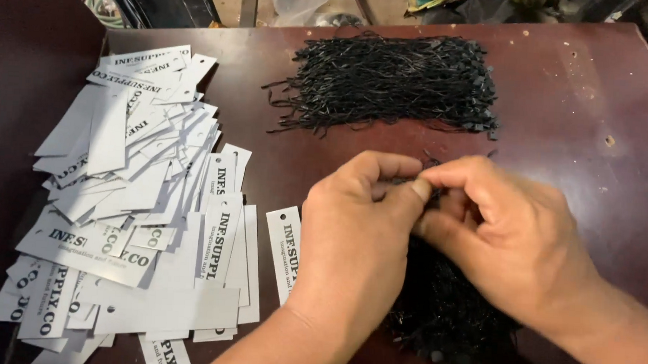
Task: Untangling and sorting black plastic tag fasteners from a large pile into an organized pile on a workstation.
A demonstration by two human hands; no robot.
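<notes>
Here the left hand (354, 238) and right hand (507, 237) meet fingertip to fingertip, each grip pinched shut on a thin black plastic tag loop (431, 196). Directly beneath them lies a dark heap of black loops (442, 311) on the dark brown wooden counter (581, 128). Beyond the grips lies a larger bundle of black loops (394, 79); left of the left hand, white rectangular paper tags (130, 195) lie scattered.
</notes>
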